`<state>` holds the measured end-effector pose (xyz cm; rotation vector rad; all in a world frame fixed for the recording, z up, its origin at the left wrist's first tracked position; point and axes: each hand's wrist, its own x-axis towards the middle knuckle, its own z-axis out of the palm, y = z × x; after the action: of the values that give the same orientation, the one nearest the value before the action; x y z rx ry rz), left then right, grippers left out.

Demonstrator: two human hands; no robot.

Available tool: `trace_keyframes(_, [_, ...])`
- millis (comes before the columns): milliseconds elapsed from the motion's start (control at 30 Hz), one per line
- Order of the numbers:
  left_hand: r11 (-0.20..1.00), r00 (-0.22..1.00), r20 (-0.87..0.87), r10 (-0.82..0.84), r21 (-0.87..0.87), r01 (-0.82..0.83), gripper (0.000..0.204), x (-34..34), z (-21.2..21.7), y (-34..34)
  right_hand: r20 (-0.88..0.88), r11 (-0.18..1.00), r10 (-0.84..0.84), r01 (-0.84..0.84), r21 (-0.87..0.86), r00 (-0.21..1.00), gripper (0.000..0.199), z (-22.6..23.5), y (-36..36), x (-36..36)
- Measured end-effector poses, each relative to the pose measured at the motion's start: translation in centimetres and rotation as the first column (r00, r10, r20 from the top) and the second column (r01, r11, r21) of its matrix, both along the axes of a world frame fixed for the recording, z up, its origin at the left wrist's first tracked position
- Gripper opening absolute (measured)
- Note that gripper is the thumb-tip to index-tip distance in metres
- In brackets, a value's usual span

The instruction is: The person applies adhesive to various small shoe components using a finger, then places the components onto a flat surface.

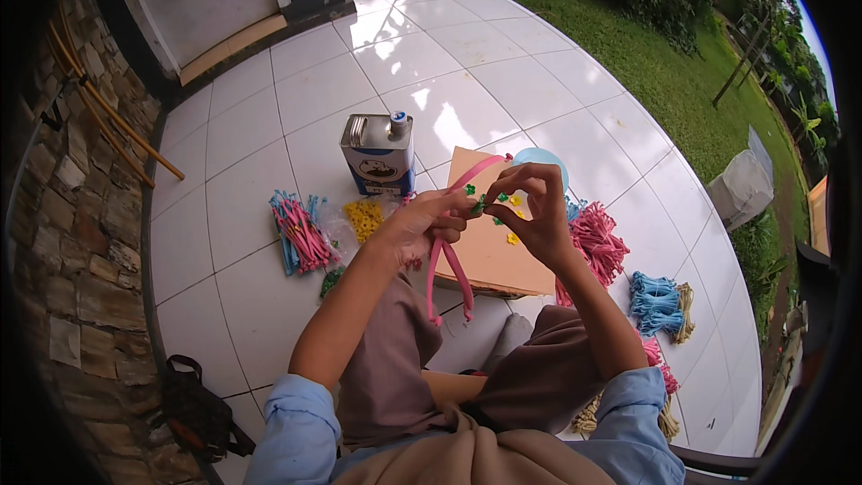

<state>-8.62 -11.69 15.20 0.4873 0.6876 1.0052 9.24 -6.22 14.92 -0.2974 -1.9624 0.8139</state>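
Note:
My left hand (415, 228) is closed round a pink strap (461, 280) whose looped ends hang below the fingers and whose other end sticks out above them. My right hand (543, 216) meets it fingertip to fingertip, pinching a small green flower (480, 205) against the strap. Both hands are above a cardboard sheet (525, 274). Lying on that cardboard are several small flowers, among them a yellow flower (513, 239) and a green flower (470, 189). The fingers partly cover the place where flower and strap meet.
Behind my left hand stands a metal can (379, 154). A bag of yellow flowers (363, 218) and pink and blue straps (301, 232) lie left. To the right are a light blue dish (544, 160), pink straps (596, 241) and blue bundles (656, 303). A black bag (199, 409) rests by the stone wall.

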Motion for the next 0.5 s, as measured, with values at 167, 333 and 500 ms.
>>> trace_keyframes(167, [0.999,0.996,-0.086,0.019,0.031,-0.016,0.016,0.4,0.1,-0.4,-0.197,0.853,-0.047,-0.064,-0.518,0.979,0.048,2.7,-0.5,0.3])
trace_keyframes(333, [0.927,0.871,-0.458,0.177,0.374,0.008,0.022,1.0,0.0,-0.2,-0.118,0.72,-0.121,0.005,-0.694,0.986,0.048,4.6,-0.5,1.0])
trace_keyframes(500, [0.898,0.787,-0.516,0.34,0.426,-0.109,0.026,2.4,0.4,-0.8,-0.075,0.687,-0.09,0.007,-0.727,0.993,0.047,4.3,-0.5,0.7])
